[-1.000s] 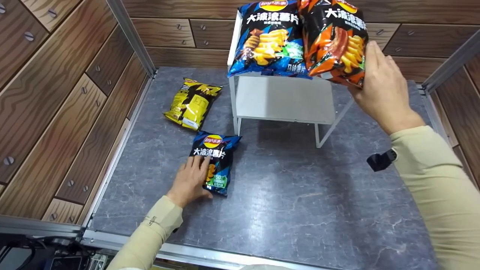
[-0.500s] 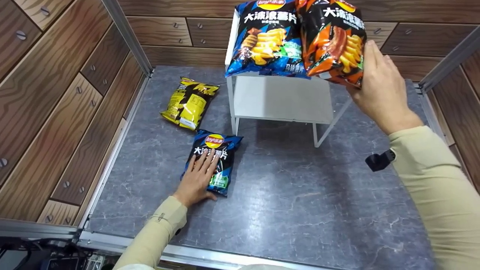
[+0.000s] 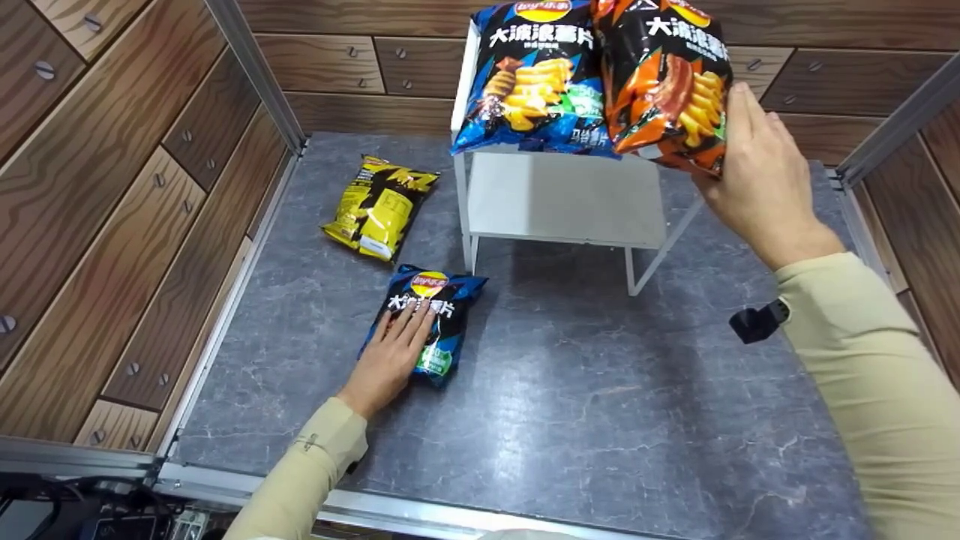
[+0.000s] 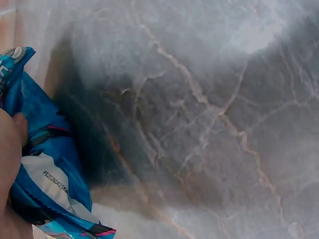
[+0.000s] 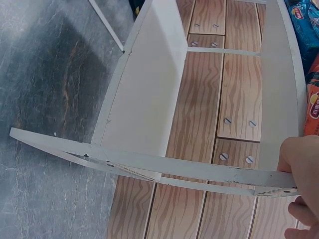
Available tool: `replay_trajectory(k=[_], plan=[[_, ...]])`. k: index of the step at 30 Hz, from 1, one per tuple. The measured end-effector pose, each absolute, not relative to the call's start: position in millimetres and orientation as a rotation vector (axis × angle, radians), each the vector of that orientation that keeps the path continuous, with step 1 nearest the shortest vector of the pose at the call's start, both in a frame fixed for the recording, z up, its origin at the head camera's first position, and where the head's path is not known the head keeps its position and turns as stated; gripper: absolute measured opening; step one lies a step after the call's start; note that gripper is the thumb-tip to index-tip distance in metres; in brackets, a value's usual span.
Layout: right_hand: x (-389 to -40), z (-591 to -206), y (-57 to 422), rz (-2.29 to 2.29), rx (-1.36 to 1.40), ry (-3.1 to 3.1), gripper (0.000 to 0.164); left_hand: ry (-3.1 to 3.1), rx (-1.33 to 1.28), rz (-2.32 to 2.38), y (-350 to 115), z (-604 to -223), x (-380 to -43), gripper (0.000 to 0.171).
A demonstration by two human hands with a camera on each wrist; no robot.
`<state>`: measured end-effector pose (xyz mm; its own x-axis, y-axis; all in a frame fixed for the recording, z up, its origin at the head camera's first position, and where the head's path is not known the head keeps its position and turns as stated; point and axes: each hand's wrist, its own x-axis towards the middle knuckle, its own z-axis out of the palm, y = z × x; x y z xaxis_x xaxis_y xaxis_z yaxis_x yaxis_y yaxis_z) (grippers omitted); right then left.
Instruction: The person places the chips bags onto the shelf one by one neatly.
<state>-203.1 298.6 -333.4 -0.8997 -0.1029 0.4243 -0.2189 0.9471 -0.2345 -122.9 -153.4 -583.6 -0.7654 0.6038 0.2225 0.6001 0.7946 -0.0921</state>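
A small blue-and-black Lay's chip bag (image 3: 442, 322) is in my left hand (image 3: 386, 367), whose fingers lie across its front. In the left wrist view the thumb (image 4: 21, 128) presses the bag's blue back and side, with a shadow on the surface beside it. My right hand (image 3: 769, 176) grips the upper right corner of a white two-tier rack (image 3: 566, 202), close against an orange-and-black chip bag (image 3: 664, 97). In the right wrist view the thumb lies by the rack's frame (image 5: 199, 167). A larger blue chip bag (image 3: 536, 82) leans beside the orange one on the top shelf.
A yellow-and-black chip bag (image 3: 382, 210) lies back side up on the grey marbled surface (image 3: 555, 405), left of the rack. Wood-patterned drawer panels (image 3: 150, 195) and metal frame bars enclose the area. Cables and a device (image 3: 124, 510) sit at the lower left.
My left hand has moved right onto the small blue bag and its thumb has tucked out of the head view. The bag has shifted and tilted slightly. The right hand keeps its place.
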Motion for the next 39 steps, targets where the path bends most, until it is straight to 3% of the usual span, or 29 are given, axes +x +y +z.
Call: replay_trajectory(k=[7, 14, 29, 39], plan=[[-202.4, -332.7, 298.2, 0.388, 0.224, -2.711, 0.096, -2.671, -0.95, -0.095, -159.5, -568.7, -123.4, 0.075], [-201.7, -332.0, 297.4, 0.392, 0.218, -2.73, 0.097, -2.606, -0.996, -0.216, -162.8, -553.1, -124.0, 0.059], [-202.5, -333.2, 299.5, 0.384, 0.235, -2.688, 0.097, -2.441, -1.163, -0.37, -140.3, -515.4, -122.5, 0.073], [-202.9, -332.5, 299.1, 0.359, 0.233, -2.715, 0.099, -2.342, -1.22, -0.484, -112.0, -489.8, -128.9, 0.062]])
